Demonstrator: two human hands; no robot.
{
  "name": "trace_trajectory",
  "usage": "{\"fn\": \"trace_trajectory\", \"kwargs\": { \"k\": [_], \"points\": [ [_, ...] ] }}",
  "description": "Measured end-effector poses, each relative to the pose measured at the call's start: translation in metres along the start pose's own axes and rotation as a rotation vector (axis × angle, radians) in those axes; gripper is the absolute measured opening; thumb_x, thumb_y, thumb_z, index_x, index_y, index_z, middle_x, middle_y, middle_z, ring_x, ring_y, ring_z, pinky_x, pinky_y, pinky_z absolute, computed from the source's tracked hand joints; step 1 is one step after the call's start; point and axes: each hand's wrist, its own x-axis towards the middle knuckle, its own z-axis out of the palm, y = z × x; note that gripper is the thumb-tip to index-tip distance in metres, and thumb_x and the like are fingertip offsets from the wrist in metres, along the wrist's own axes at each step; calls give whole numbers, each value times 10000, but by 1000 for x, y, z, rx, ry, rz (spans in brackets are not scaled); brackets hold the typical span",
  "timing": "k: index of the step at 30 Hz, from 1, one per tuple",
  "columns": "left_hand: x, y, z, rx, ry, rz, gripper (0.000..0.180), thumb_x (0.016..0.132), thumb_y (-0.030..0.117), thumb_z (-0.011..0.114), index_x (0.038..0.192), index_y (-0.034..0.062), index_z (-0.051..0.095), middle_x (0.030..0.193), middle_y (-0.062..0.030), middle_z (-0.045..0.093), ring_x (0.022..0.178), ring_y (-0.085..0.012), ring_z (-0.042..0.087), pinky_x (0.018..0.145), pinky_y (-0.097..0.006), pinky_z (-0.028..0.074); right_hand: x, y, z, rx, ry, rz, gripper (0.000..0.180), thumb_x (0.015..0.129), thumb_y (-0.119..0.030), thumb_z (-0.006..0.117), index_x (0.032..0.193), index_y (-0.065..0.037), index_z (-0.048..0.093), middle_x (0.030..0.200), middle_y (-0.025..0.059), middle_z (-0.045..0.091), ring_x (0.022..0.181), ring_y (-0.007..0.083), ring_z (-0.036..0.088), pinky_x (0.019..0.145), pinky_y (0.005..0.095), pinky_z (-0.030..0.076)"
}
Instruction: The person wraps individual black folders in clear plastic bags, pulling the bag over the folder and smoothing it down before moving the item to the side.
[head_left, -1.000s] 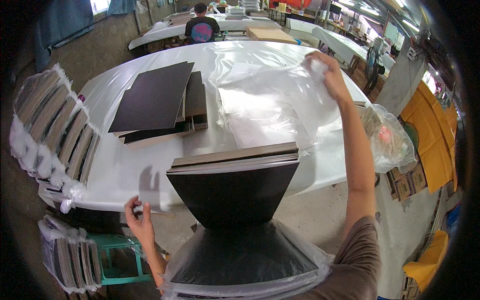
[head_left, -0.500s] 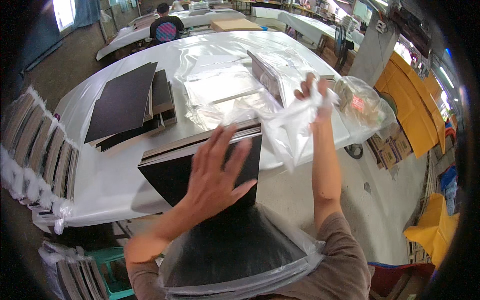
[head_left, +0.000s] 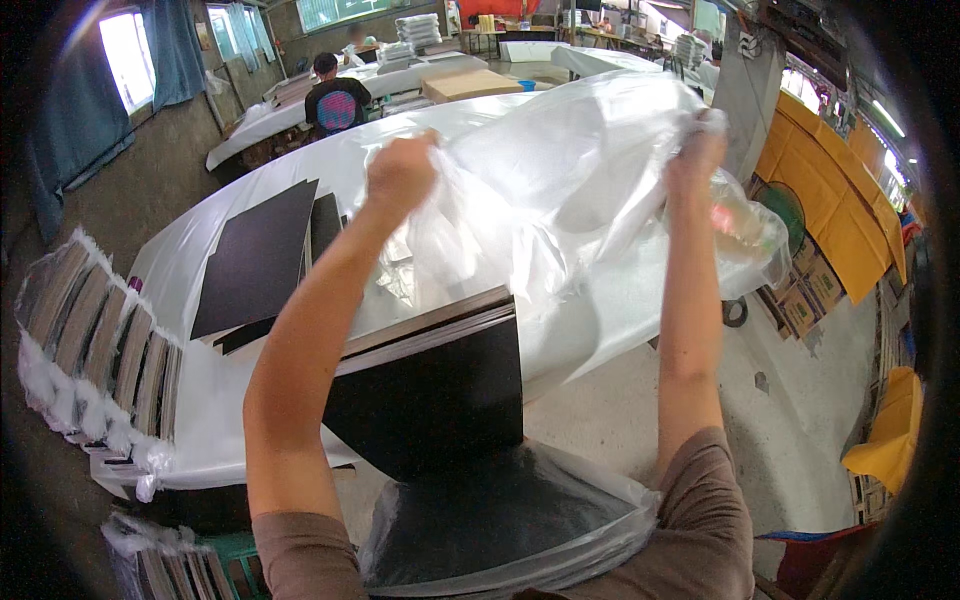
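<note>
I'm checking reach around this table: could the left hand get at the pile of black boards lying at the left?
Probably yes, but the left hand looks closed on clear plastic, which it would have to release. Nothing visible covers the top of the pile of black boards.

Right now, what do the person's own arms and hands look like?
The left sleeve and right sleeve are short, plain and brownish, ending above the elbows. The forearms show no watch or band. The left hand and right hand wear no gloves; blur leaves rings uncertain.
</note>
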Motion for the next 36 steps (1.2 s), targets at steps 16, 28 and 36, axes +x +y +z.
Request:
{"fn": "trace_trajectory", "kwargs": {
  "k": [16,28,36],
  "points": [
    [-27,-48,13,-226,-630,85,542,776,329,575,1222,77,398,1236,-223,376,1088,-306,443,889,-365,384,-89,-86,-1,-638,-623,-264,403,642,43,503,1036,-47,496,955,82,536,880,159,509,770,232,393],
    [-175,94,-181,-1382,-201,-278,168,828,168,549,910,29,503,747,15,528,692,-52,463,609,-196,377,-212,-155,49,-121,-806,-52,191,735,-98,575,884,-12,490,753,44,508,706,117,501,642,219,417],
    [-228,45,-149,-1110,-74,-428,185,821,204,562,801,57,452,608,76,367,550,-19,313,484,-170,270,-251,-66,-50,-214,-846,25,176,769,-143,584,842,16,565,778,72,562,725,146,529,701,226,401]
  ]
}}
